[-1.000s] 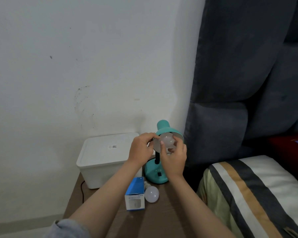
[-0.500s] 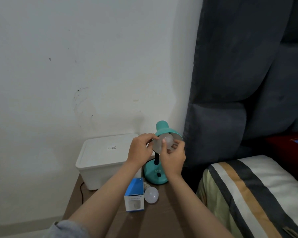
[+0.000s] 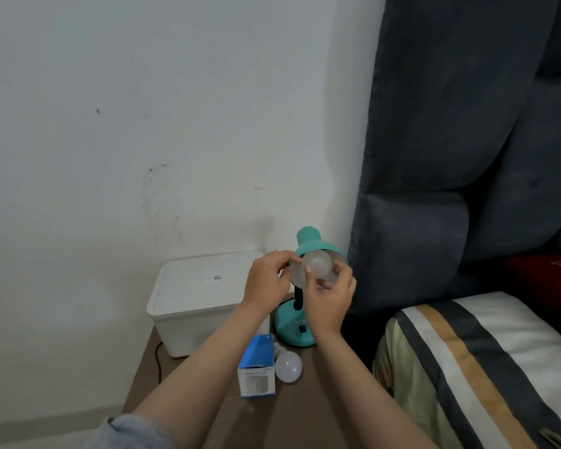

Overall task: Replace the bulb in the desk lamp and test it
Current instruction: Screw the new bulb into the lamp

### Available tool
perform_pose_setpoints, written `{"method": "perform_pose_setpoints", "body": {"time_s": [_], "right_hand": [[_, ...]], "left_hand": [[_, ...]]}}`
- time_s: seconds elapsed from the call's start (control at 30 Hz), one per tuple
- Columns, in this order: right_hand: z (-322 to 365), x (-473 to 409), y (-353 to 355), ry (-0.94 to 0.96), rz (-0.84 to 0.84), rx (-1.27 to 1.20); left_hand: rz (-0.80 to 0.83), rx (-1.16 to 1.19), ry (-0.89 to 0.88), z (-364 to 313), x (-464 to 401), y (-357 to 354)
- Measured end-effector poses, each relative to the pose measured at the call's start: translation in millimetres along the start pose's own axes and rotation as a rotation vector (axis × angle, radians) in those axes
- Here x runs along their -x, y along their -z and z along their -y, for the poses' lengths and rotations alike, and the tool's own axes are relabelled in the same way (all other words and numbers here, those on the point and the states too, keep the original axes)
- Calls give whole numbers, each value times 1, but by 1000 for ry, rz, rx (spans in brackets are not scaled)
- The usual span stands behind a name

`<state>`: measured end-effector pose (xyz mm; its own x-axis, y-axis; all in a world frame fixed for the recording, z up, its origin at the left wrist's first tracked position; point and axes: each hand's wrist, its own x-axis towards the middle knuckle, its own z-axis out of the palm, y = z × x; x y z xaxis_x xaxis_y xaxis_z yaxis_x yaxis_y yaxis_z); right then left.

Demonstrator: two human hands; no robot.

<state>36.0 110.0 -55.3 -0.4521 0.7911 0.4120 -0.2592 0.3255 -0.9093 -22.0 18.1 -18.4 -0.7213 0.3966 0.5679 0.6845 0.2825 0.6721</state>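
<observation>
A teal desk lamp [image 3: 293, 332] stands on a brown bedside table [image 3: 292, 416]. Its shade [image 3: 311, 243] is tilted toward me, with a white bulb [image 3: 318, 262] inside the opening. My left hand [image 3: 266, 280] pinches the shade's left rim. My right hand [image 3: 331, 296] has its fingers around the bulb from below. A second white bulb [image 3: 288, 367] lies on the table beside a blue and white bulb box [image 3: 256, 367], in front of the lamp base.
A white lidded plastic box [image 3: 204, 296] stands at the table's back left against the wall, with a black cable [image 3: 157, 361] below it. A dark padded headboard [image 3: 467, 157] and a bed with striped bedding [image 3: 483, 361] lie to the right.
My right hand's fingers have shifted slightly around the bulb in the shade. My left hand stays on the rim. The bulb and box on the table have not moved.
</observation>
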Motion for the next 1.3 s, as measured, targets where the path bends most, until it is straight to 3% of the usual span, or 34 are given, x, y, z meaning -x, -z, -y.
{"method": "perform_pose_setpoints", "body": {"time_s": [0.13, 0.33, 0.6, 0.8, 1.0, 1.2, 1.3], "right_hand": [[-10, 3, -4, 100, 47, 39], [-5, 0, 0, -152, -8, -40], [-10, 0, -1, 47, 50, 30], [-4, -1, 2, -64, 30, -15], [-10, 2, 5, 103, 78, 92], [-6, -2, 7, -28, 42, 79], [-9, 0, 8, 50, 49, 102]], "left_hand": [[-9, 1, 13, 2, -1, 0], [-3, 5, 10, 2, -2, 0], [-8, 3, 4, 1, 0, -1], [-1, 17, 17, -1, 0, 1], [-8, 10, 11, 0, 1, -1], [-17, 5, 10, -1, 0, -1], [-16, -1, 10, 1, 1, -2]]}}
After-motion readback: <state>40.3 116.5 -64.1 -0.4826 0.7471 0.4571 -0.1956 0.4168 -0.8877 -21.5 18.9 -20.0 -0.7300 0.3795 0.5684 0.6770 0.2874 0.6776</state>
